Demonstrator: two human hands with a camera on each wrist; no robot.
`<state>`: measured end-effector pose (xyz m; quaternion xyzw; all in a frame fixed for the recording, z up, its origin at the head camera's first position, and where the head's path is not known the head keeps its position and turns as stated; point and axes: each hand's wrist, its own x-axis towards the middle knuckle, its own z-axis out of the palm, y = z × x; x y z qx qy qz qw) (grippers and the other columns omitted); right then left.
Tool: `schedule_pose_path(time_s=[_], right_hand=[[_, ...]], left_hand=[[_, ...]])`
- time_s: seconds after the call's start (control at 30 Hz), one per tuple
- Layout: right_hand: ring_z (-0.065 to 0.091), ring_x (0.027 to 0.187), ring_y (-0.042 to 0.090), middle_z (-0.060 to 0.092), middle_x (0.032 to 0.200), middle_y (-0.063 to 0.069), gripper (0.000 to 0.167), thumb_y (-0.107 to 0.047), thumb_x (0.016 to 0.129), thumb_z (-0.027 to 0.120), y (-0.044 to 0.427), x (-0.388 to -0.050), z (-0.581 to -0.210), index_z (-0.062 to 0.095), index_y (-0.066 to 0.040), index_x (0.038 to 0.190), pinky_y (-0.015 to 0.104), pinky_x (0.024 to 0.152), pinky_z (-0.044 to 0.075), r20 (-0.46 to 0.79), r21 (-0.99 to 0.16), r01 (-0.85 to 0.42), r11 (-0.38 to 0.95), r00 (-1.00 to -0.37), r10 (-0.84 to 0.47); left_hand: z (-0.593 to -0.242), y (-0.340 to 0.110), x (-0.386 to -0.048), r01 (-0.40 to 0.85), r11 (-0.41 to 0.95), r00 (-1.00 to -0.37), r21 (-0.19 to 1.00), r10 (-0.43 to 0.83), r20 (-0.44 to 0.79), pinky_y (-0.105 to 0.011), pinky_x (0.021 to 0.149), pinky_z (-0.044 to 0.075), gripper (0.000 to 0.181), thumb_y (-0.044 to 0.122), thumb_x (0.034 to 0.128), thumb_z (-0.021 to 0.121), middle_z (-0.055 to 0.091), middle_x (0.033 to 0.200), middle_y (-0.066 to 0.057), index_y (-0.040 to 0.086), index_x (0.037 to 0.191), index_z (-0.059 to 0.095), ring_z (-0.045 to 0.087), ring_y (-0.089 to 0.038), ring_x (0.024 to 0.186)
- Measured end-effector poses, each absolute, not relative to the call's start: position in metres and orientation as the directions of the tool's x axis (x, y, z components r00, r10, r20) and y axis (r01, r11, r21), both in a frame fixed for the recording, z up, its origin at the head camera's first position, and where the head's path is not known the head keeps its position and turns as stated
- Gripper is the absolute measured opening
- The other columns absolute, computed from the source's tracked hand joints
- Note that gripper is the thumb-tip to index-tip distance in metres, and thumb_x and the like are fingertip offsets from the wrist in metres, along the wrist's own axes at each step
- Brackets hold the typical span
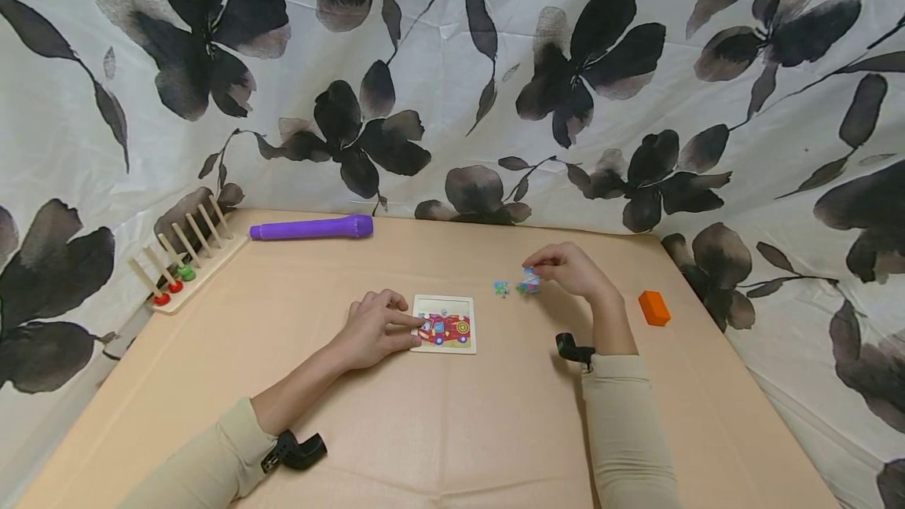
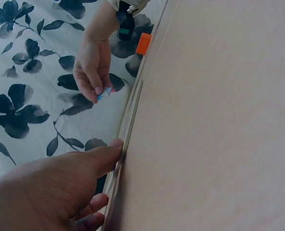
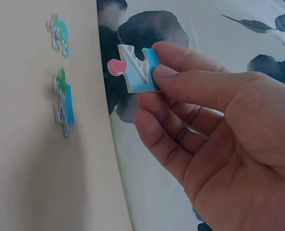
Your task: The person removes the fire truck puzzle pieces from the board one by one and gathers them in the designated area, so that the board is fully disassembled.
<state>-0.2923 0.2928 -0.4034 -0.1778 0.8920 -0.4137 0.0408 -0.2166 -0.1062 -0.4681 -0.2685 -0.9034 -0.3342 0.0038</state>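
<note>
My right hand (image 1: 576,269) pinches a jigsaw puzzle piece (image 3: 137,79) between thumb and forefinger, raised off the table. The piece is light blue with white stripes and a pink knob. Below it on the table lie two other pieces, a small green and blue one (image 1: 501,288) and a blue one with a green knob (image 3: 68,103). My left hand (image 1: 375,328) rests on the left edge of a square puzzle board (image 1: 464,302), its fingers reaching onto the picture of a red vehicle. The left wrist view shows the left thumb (image 2: 106,156) touching the board's thin edge.
An orange block (image 1: 654,309) lies to the right of the right forearm. A purple stick-shaped object (image 1: 311,228) lies along the back edge. At the far left stands a wooden peg rack (image 1: 187,289) with red and green rings. Patterned cloth (image 1: 452,100) hangs behind the table.
</note>
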Motion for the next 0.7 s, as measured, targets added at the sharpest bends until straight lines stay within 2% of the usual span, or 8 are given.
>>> schedule_pose_path(time_s=[0.1,0.17,0.33,0.53,0.7], right_hand=[[0.064,0.090,0.022,0.075,0.112,0.019,0.019,0.000,0.097,0.068,0.297,-0.292,-0.404,0.079,-0.001,0.113,0.024,0.076,0.052,0.067,-0.746,-0.269,0.610,-0.941,-0.332],[0.064,0.087,0.024,0.074,0.112,0.020,0.019,-0.001,0.098,0.067,0.300,-0.291,-0.404,0.079,-0.002,0.113,0.030,0.077,0.054,0.057,-0.740,-0.260,0.621,-0.944,-0.326],[0.064,0.085,0.038,0.074,0.109,0.019,0.020,-0.001,0.099,0.065,0.308,-0.290,-0.405,0.079,-0.002,0.113,0.047,0.080,0.056,0.022,-0.739,-0.220,0.637,-0.953,-0.303],[0.065,0.085,0.046,0.073,0.104,0.023,0.020,0.001,0.099,0.064,0.317,-0.291,-0.408,0.076,0.003,0.115,0.043,0.077,0.057,-0.010,-0.758,-0.182,0.627,-0.957,-0.289],[0.066,0.082,0.039,0.072,0.109,0.029,0.021,0.003,0.099,0.062,0.320,-0.287,-0.408,0.074,0.008,0.116,0.038,0.078,0.059,-0.026,-0.779,-0.163,0.606,-0.956,-0.291]], left_hand=[[-0.468,-0.106,-0.216,0.490,0.633,-0.855,0.599,0.483,0.188,-0.044,0.088,0.027,0.034,0.039,0.0872,0.084,0.060,0.123,-0.002,0.028,0.119,0.081,0.045,-0.022,0.109],[-0.468,-0.106,-0.216,0.491,0.634,-0.855,0.598,0.483,0.190,-0.044,0.087,0.027,0.034,0.038,0.0872,0.084,0.060,0.123,-0.002,0.028,0.119,0.081,0.045,-0.022,0.109],[-0.467,-0.106,-0.216,0.487,0.634,-0.856,0.600,0.484,0.184,-0.044,0.088,0.027,0.034,0.038,0.0874,0.084,0.059,0.123,-0.003,0.028,0.120,0.081,0.045,-0.022,0.110],[-0.466,-0.105,-0.215,0.483,0.636,-0.858,0.602,0.483,0.178,-0.044,0.088,0.027,0.035,0.038,0.0876,0.083,0.059,0.124,-0.004,0.027,0.120,0.080,0.045,-0.023,0.110],[-0.466,-0.106,-0.215,0.482,0.635,-0.858,0.603,0.483,0.177,-0.044,0.088,0.026,0.035,0.039,0.0876,0.083,0.059,0.124,-0.004,0.027,0.120,0.080,0.045,-0.023,0.110]])
